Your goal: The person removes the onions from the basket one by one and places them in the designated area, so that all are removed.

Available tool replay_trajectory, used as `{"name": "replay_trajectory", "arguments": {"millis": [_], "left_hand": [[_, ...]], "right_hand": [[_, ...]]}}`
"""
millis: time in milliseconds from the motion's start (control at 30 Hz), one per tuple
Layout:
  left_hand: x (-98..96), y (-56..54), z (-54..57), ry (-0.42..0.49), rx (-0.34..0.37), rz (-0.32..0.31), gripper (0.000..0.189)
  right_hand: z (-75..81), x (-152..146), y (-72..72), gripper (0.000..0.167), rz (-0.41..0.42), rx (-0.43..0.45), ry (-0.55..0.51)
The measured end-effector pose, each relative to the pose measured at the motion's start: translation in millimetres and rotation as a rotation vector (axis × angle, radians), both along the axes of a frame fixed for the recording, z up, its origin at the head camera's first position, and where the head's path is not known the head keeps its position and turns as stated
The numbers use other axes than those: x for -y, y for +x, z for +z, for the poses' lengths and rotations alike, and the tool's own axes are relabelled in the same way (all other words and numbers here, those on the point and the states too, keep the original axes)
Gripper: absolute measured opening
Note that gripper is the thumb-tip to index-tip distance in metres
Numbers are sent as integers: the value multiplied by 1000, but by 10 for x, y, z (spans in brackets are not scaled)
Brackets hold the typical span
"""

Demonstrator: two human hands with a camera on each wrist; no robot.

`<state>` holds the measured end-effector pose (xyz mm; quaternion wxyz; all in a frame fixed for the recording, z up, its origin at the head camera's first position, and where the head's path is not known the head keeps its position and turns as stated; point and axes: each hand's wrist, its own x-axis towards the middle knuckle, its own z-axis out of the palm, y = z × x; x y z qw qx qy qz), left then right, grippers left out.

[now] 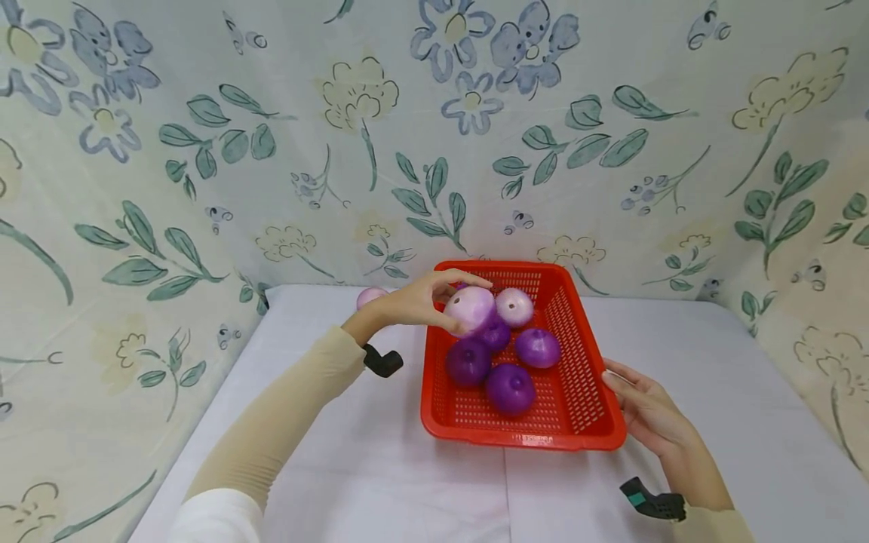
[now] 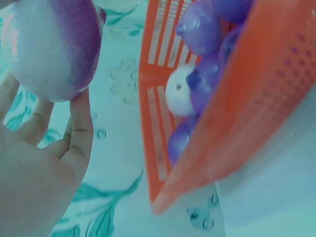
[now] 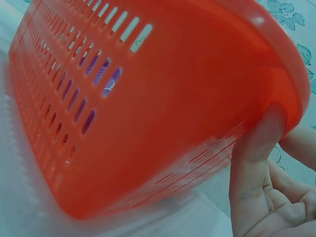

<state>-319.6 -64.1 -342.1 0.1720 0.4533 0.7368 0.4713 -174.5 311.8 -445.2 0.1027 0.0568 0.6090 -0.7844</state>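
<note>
My left hand (image 1: 412,303) grips a pale purple-and-white onion (image 1: 471,308) above the left part of a red plastic basket (image 1: 523,439). The left wrist view shows this onion (image 2: 52,47) at the fingertips, its skin white on one side and purple on the other. Inside the basket lie several glossy purple onions (image 1: 511,389) and a whiter one (image 1: 514,308). At the basket's right side, my right hand (image 1: 655,411) pinches the rim; in the right wrist view its thumb (image 3: 256,148) presses the outer wall under the lip.
Another pale onion (image 1: 370,296) sits on the white-covered table (image 1: 353,460), left of the basket and partly behind my left wrist. A floral cloth (image 1: 434,166) hangs behind the table, close to the basket's back edge.
</note>
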Motion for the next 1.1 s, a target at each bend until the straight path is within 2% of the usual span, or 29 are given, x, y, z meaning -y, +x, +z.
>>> {"name": "replay_trajectory", "arguments": {"millis": [133, 333, 500, 800, 1100], "left_hand": [[215, -16, 6, -14, 43, 82, 65], [532, -81, -50, -31, -9, 209, 64], [800, -107, -111, -70, 3, 299, 66], [1264, -103, -268, -50, 20, 434, 67], [1627, -115, -511, -17, 50, 541, 67]], "right_hand": [[-6, -5, 1, 19, 10, -5, -18], [-9, -10, -6, 19, 4, 2, -31], [3, 0, -9, 17, -5, 8, -25], [9, 14, 0, 17, -14, 12, -17], [-5, -1, -3, 18, -8, 15, -16]]}}
